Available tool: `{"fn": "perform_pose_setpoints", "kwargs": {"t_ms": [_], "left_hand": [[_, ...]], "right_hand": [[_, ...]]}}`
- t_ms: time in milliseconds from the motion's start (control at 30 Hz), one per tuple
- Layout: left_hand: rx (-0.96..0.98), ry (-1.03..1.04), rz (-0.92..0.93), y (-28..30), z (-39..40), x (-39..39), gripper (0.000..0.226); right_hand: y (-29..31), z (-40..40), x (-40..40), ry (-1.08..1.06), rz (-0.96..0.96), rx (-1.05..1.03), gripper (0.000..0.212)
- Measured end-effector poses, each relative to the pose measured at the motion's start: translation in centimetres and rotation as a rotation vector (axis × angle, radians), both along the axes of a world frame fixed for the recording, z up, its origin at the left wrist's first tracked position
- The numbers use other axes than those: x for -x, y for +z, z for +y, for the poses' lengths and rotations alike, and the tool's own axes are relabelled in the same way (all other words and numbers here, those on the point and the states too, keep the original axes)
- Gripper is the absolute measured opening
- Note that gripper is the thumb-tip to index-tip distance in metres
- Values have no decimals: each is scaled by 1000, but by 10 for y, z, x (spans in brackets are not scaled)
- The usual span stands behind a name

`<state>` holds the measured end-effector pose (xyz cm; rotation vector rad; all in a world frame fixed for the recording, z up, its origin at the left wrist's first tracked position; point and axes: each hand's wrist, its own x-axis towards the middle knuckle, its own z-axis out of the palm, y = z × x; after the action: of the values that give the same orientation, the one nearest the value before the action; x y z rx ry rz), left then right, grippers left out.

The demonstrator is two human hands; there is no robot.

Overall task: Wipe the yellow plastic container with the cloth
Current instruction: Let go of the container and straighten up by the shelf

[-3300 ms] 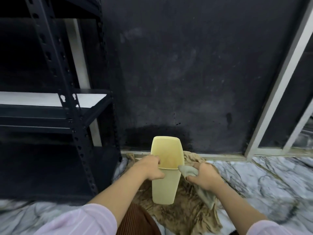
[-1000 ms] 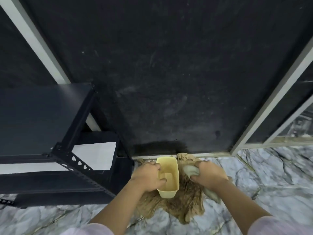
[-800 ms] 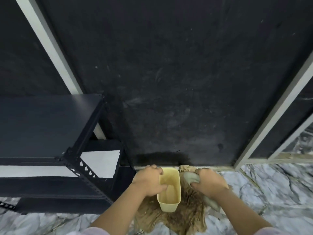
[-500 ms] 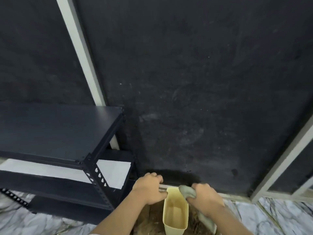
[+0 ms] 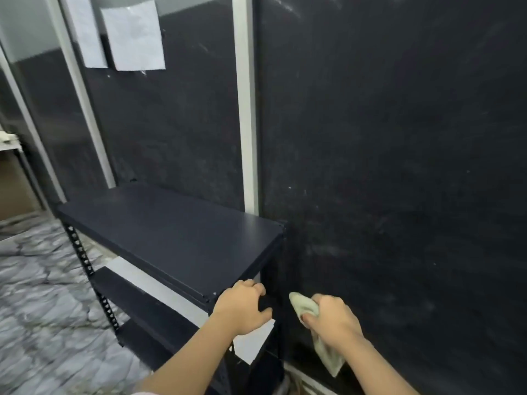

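Observation:
The yellow plastic container is out of view. My right hand (image 5: 332, 319) is shut on the pale grey-green cloth (image 5: 302, 305). One end of the cloth pokes out above my fingers and the other end hangs below my wrist. My left hand (image 5: 242, 309) is loosely curled in a C shape at the front right corner of the black shelf rack (image 5: 171, 232). Nothing is visible between its fingers. The two hands are about a hand's width apart, in front of the dark wall panel (image 5: 399, 195).
The rack has a flat black top and lower shelves. Its right post stands between my hands. A white frame post (image 5: 246, 109) runs up the wall, and two papers (image 5: 134, 38) hang at the upper left. Grey marble floor (image 5: 42, 295) lies to the left.
The view has swung up and to the left, and the yellow container and brown rag have dropped out of sight. My left hand has come off the container's rim. My right hand still holds the cloth.

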<state>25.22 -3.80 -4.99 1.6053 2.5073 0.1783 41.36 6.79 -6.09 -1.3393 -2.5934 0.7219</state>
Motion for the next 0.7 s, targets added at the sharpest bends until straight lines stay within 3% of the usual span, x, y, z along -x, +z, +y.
{"fn": "perform_pose_setpoints", "kwargs": {"t_ms": [400, 700], "left_hand": [[-78, 142, 108, 45, 16, 140, 54], [-120, 190, 79, 27, 34, 214, 55]], "right_hand": [[50, 36, 176, 112, 99, -39, 18], [29, 52, 264, 98, 266, -72, 17]]}}
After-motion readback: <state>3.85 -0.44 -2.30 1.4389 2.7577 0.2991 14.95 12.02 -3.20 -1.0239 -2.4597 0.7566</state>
